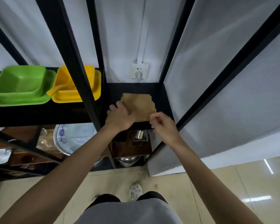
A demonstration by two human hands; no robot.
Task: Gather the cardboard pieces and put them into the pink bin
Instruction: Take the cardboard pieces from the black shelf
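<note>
A brown cardboard piece (138,105) lies flat on the black top shelf (162,97) of a metal rack, in the right bay. My left hand (120,116) rests with spread fingers on the cardboard's near left corner. My right hand (164,125) is at the cardboard's near right corner, at the shelf's front edge, with fingers curled; whether they pinch the edge is unclear. No pink bin is in view.
A green bowl on a green tray (21,87) and a yellow bowl on a yellow tray (74,84) sit on the left bay. Black uprights (81,65) frame the bays. Plates (73,138) and metal ware (140,136) fill lower shelves. A wall socket (139,70) is behind.
</note>
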